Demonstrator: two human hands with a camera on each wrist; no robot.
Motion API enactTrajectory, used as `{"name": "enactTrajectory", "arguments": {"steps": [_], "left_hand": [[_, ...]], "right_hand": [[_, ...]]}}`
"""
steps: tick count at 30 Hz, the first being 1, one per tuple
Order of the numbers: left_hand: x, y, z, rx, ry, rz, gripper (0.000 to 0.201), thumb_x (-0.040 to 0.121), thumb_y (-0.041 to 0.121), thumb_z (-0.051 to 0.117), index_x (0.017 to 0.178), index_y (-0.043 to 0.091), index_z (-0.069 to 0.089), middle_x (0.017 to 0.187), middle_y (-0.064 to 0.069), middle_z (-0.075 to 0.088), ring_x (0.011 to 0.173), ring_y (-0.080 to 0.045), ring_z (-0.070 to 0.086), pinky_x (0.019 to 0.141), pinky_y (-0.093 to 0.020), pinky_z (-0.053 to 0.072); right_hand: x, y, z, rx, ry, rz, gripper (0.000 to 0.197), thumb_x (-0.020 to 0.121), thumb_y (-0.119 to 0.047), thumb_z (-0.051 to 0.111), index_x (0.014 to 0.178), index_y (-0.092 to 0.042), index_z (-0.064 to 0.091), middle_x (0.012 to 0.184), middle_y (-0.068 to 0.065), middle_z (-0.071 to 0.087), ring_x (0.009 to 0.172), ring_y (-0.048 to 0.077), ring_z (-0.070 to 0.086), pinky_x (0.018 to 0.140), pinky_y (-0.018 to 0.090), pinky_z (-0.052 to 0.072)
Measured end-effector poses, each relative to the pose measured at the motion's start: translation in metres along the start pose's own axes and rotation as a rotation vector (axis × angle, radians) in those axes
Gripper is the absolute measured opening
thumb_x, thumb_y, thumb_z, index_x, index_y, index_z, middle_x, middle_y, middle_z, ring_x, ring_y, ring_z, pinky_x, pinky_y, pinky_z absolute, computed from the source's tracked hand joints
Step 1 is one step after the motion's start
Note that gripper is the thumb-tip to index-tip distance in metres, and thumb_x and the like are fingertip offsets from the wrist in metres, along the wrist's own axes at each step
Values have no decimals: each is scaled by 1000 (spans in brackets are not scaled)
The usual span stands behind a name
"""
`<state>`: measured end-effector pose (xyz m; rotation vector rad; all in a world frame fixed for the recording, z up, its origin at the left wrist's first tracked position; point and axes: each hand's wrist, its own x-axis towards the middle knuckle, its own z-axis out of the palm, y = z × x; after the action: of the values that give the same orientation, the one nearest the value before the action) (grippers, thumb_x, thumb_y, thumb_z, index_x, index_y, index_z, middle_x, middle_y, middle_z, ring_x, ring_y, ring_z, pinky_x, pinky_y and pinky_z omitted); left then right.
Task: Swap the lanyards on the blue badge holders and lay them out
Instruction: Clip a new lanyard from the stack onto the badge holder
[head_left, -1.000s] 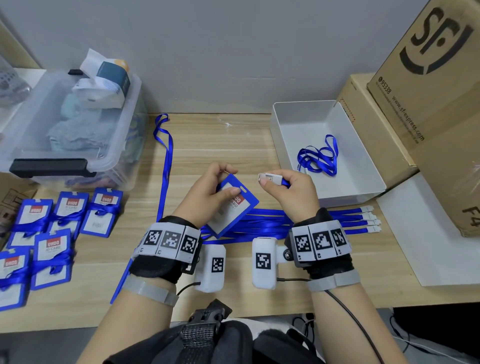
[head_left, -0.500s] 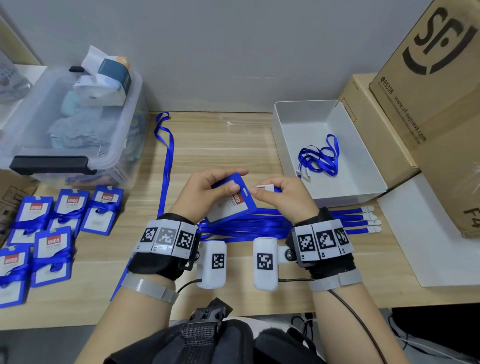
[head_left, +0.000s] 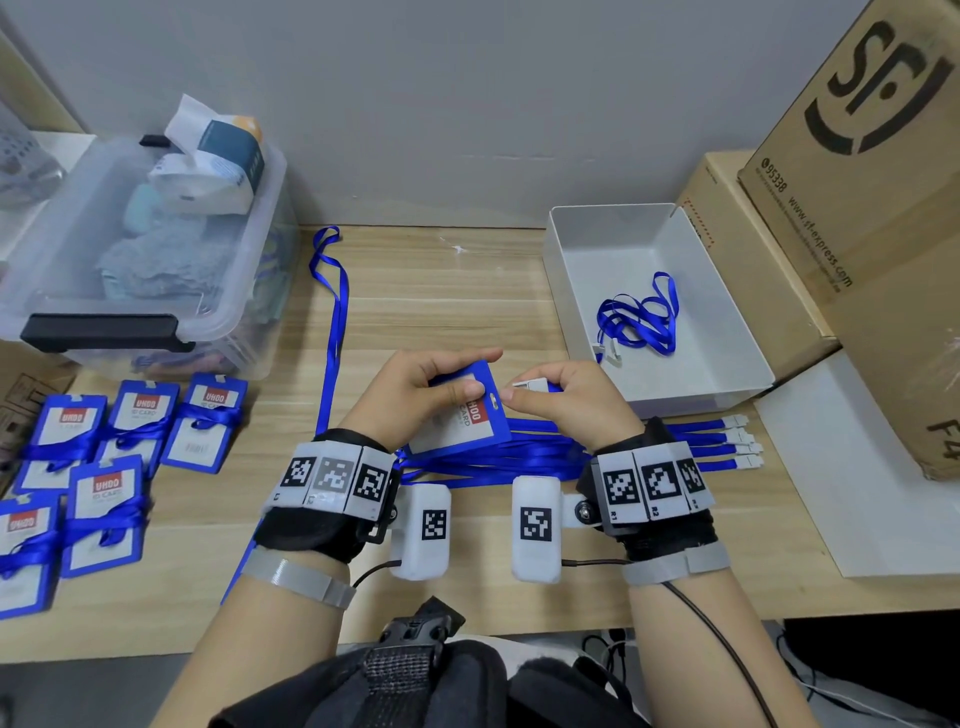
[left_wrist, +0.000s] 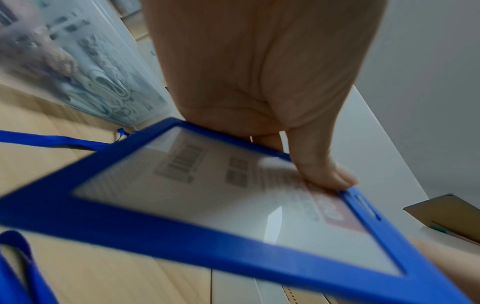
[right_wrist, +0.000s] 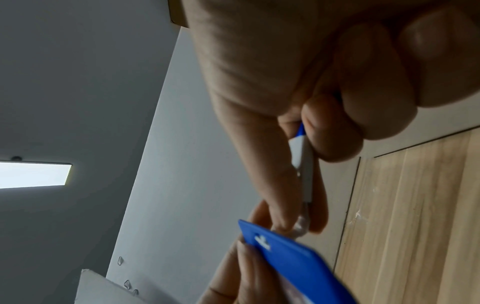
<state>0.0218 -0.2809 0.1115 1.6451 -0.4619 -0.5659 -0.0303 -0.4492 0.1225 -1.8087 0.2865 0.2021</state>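
My left hand (head_left: 431, 387) grips a blue badge holder (head_left: 470, 415) by its top end, thumb on the front; the left wrist view shows the holder (left_wrist: 207, 205) held tilted above the table. My right hand (head_left: 540, 395) pinches the white clip (head_left: 530, 385) of a blue lanyard right at the holder's slot (head_left: 493, 401). In the right wrist view the clip (right_wrist: 302, 164) sits between thumb and forefinger, its tip touching the holder's (right_wrist: 285, 259) top edge. Several blue lanyards (head_left: 519, 457) lie flat under both hands, their white ends (head_left: 743, 441) pointing right.
Several badge holders wrapped in lanyards (head_left: 104, 467) lie at the left. A clear storage bin (head_left: 130, 260) stands at the back left. A white tray (head_left: 571, 249) with a loose lanyard (head_left: 639, 317) sits at the right, beside cardboard boxes (head_left: 857, 208). One long lanyard (head_left: 332, 332) runs along the table.
Both hands have come together: the right hand brought the lanyard clip leftward to the holder's slot, and the left hand turned the holder's top end toward it.
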Motion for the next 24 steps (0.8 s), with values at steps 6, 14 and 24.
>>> {"name": "enactTrajectory", "arguments": {"steps": [6,14,24], "left_hand": [[-1,1,0,15,-3,-2,41,87,1,55,121,23,52,92,11,65,77,10,59,73,-7,45],[-1,-3,-2,11,11,-17,39,87,3,56,116,29,56,94,4,66,79,7,58,75,-8,45],[0,1,1,64,43,4,38,87,6,57,118,26,53,99,9,64,82,16,57,75,-4,42]], "right_hand": [[-9,-11,-1,19,-30,42,8,83,-5,63,90,-1,64,34,-18,52,32,-7,46,37,5,34],[-6,-8,0,55,-58,138,4,82,-16,65,81,-12,66,38,-12,39,31,4,24,34,15,19],[-12,-14,7,97,-37,85,18,66,-36,74,66,-22,63,63,3,57,32,3,35,38,14,27]]}}
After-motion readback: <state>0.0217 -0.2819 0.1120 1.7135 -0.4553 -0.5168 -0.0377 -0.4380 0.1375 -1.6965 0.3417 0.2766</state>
